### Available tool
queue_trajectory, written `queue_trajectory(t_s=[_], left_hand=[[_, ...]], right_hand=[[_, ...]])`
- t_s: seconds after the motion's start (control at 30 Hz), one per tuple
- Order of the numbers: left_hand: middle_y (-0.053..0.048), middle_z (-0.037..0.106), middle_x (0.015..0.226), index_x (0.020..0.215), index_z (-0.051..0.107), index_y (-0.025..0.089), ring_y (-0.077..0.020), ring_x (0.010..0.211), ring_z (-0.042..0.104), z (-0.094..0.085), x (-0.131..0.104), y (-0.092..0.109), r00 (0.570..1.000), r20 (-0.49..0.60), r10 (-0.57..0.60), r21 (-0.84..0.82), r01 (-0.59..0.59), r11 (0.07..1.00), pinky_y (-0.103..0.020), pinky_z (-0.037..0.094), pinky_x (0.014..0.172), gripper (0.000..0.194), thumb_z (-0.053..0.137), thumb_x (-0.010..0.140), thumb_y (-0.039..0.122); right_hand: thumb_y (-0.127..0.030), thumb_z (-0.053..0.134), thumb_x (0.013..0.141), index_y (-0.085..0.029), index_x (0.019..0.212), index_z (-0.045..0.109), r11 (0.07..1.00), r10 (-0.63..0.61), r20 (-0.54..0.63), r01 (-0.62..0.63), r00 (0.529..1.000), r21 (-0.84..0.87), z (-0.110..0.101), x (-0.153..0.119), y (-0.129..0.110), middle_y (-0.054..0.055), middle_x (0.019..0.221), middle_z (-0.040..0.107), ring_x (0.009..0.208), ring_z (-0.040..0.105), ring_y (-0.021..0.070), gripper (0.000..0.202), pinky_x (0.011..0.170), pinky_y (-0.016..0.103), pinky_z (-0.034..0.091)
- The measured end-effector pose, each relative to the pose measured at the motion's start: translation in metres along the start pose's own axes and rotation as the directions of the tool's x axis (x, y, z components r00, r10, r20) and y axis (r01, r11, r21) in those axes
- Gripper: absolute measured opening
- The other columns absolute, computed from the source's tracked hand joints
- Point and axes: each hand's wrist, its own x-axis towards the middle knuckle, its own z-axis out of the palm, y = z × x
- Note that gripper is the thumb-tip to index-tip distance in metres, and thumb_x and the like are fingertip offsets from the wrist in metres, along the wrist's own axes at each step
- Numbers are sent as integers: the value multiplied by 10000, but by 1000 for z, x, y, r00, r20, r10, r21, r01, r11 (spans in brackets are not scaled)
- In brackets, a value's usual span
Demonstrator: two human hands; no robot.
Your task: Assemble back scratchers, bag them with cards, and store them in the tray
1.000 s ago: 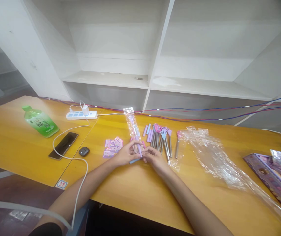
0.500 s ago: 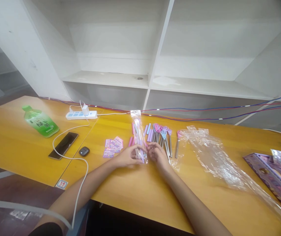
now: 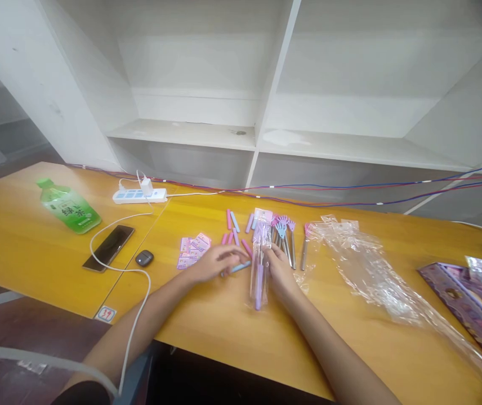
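A clear plastic bag [image 3: 258,287] holds a stick with a purple handle. My right hand [image 3: 278,269] pinches its right edge. To the left, my left hand [image 3: 219,263] hovers over the table with its fingers apart, beside a blue tube [image 3: 241,267]. Pink, blue and purple tubes [image 3: 230,219] lie scattered behind that hand. Several metal sticks with small hand-shaped heads [image 3: 282,228] lie behind my right hand. Small printed cards [image 3: 190,253] are piled left of my left hand.
A green bottle [image 3: 70,207], a phone [image 3: 109,247], a black mouse-like device [image 3: 144,258] and a power strip [image 3: 139,196] are on the left. Empty plastic bags [image 3: 371,264] spread rightward towards a purple box [image 3: 456,304]. A white cable crosses my left forearm.
The bag has moved right and nearer to me, now in my right hand. My left hand has let go of it and opened. More tubes show where the bag was.
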Motion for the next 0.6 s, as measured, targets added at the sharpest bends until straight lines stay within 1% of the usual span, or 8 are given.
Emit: queue_trajectory(t_s=[0.03,0.1,0.17,0.2,0.27,0.33,0.43,0.6], left_hand=[[-78,719,1027,1211,688,199,-165,732,622,-6,1,-1,991,-133,11,98,2,995,-305,512,726,317,487,1026,359],[-91,701,1061,1142,683,193,-217,890,637,-17,3,-4,927,-372,55,390,103,915,-354,511,849,256,492,975,224],[-129,664,1167,1152,668,181,-281,1104,594,-25,3,-9,856,-512,72,621,310,720,-404,474,977,282,534,905,153],[-151,636,1221,1175,656,170,-307,1176,557,-27,3,-10,832,-551,60,679,406,612,-424,456,1011,305,560,886,156],[-183,592,1267,1219,623,144,-340,1222,514,-29,1,-13,804,-595,10,725,531,438,-441,446,1015,355,609,870,207],[-196,583,1245,1225,601,129,-348,1193,517,-26,-1,-14,800,-599,-37,745,573,340,-435,452,979,388,640,860,252],[-191,604,1170,1193,589,128,-343,1136,546,-23,-4,-15,812,-579,-76,765,573,293,-424,456,927,334,619,884,253],[-186,610,1161,1181,581,129,-328,1118,568,-24,-4,-15,820,-568,-78,773,563,292,-413,456,913,258,553,932,191]], right_hand=[[-573,714,847,-246,868,620,1000,-13,-14,13,1000,-15,0,0,0,-22,692,557,605,471,158,340,550,282,365],[-546,704,852,-251,858,621,999,-13,-21,12,1000,-32,0,-1,0,-11,714,582,621,488,167,307,559,287,374],[-539,693,859,-257,838,606,999,-14,-4,14,1000,-37,1,-2,0,-13,699,574,607,478,168,296,552,289,367],[-541,688,862,-259,829,597,999,-21,5,21,1000,-40,1,-3,0,-17,683,563,596,470,167,298,547,289,361],[-546,681,866,-259,814,586,998,-30,19,31,999,-54,3,-4,-1,-28,645,526,572,445,161,307,535,288,339],[-541,679,865,-257,817,586,998,-19,27,21,999,-65,4,-5,-2,-37,624,498,558,424,154,303,525,285,315],[-516,677,863,-257,858,600,997,24,52,-20,998,-69,5,-7,-4,-39,640,499,569,425,155,270,532,282,319],[-532,662,881,-258,828,571,995,12,88,-3,996,-101,6,-8,-1,-32,639,498,613,450,173,293,576,291,358]])
